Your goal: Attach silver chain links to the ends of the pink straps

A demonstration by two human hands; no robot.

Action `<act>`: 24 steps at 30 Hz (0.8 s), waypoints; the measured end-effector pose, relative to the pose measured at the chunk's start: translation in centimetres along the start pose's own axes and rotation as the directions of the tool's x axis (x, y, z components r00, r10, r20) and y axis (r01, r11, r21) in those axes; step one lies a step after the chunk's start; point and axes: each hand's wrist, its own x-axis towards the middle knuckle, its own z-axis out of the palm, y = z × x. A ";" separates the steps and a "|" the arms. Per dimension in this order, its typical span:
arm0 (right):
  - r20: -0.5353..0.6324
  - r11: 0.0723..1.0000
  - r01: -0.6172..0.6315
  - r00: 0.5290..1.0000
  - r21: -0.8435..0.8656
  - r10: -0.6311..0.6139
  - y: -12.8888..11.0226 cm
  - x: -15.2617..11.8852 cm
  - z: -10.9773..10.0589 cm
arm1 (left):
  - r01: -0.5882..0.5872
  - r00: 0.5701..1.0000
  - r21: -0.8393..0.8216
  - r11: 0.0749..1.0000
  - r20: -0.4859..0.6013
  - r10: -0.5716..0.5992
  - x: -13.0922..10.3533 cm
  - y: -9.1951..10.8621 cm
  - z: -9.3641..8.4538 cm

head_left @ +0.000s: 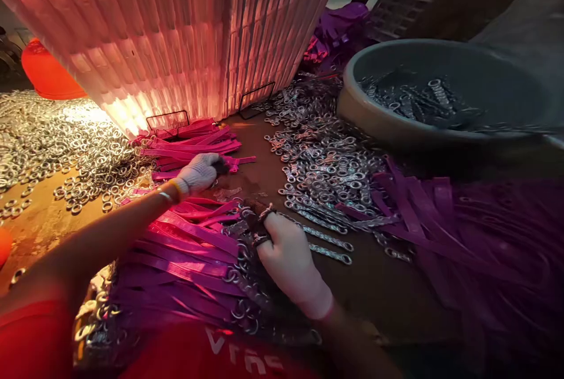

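My left hand, in a white glove with dark finger covers, reaches over the upper pile of pink straps. Its fingers close at a pink strap's end, though the dark fingertips are hard to make out. In front of me my right hand, in a pale glove with dark wraps on the fingers, is curled closed. What it grips is hidden. Beside it lies a lower pile of pink straps with metal rings at their right ends. Flat metal chain pieces lie just beyond the right knuckles.
Loose metal rings are heaped at left, near an orange container. A translucent ribbed panel rises behind. More chain pieces spread toward a large grey basin. Purple straps pile at right.
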 end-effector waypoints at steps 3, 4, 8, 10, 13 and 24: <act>0.037 0.997 0.076 0.997 -0.030 -0.075 -1.2 1.5 -0.3 | 0.115 0.991 -0.275 0.954 0.099 -0.090 -5.3 0.3 -1.6; 0.081 0.994 0.094 0.993 -0.061 -0.089 -1.9 2.0 -0.3 | 0.159 0.985 -0.337 0.928 0.122 -0.124 -6.9 0.4 -1.9; 0.279 0.950 0.172 0.955 -0.262 -0.096 -4.9 2.7 -0.4 | 0.243 0.969 -0.482 0.842 0.169 -0.182 -11.6 0.5 -1.2; 0.338 0.912 0.244 0.932 -0.331 -0.127 -5.9 2.4 -0.3 | 0.201 0.977 -0.441 0.875 0.155 -0.146 -12.8 0.3 -0.5; 0.390 0.849 0.352 0.900 -0.394 -0.192 -6.2 1.6 0.2 | -0.017 0.996 -0.178 0.984 0.079 0.032 -13.6 -0.6 0.2; 0.269 0.910 0.243 0.951 -0.337 -0.154 -4.6 0.2 1.9 | -0.217 0.961 0.247 0.944 0.225 0.162 -13.6 -2.2 0.3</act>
